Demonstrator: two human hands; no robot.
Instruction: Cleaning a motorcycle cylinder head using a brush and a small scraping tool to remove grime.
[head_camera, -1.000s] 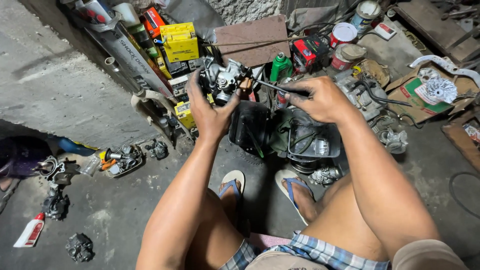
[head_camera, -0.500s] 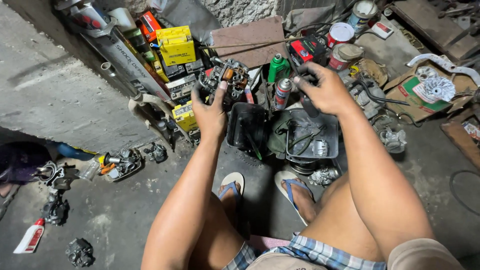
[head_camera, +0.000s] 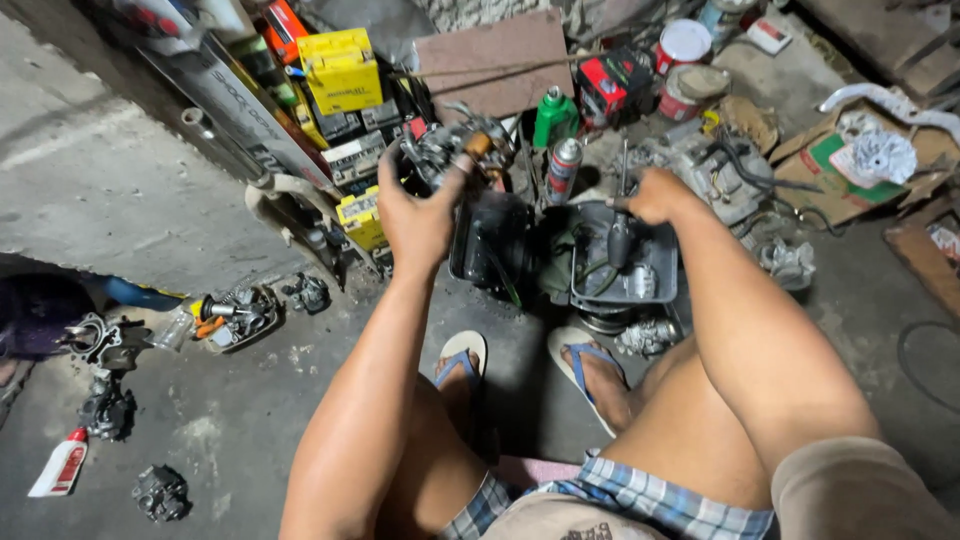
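We note the right hand (head_camera: 655, 195) has dropped from the carburetor (head_camera: 455, 150), fingers now clamped on a screwdriver (head_camera: 620, 235) over the grey tray (head_camera: 660, 290), while left hand (head_camera: 420, 215) fingers grip the carburetor alone.

Seen from above, my left hand (head_camera: 420, 215) grips a grimy metal carburetor (head_camera: 455, 150), raised over the floor clutter. My right hand (head_camera: 655, 195) closes on a screwdriver (head_camera: 620, 225) whose dark handle points down into a grey plastic tray (head_camera: 660, 280) of small parts. A silver spray can (head_camera: 563, 170) and a green bottle (head_camera: 553, 115) stand between the hands; a yellow box (head_camera: 340, 70) sits behind; my sandalled feet (head_camera: 590, 365) rest below.
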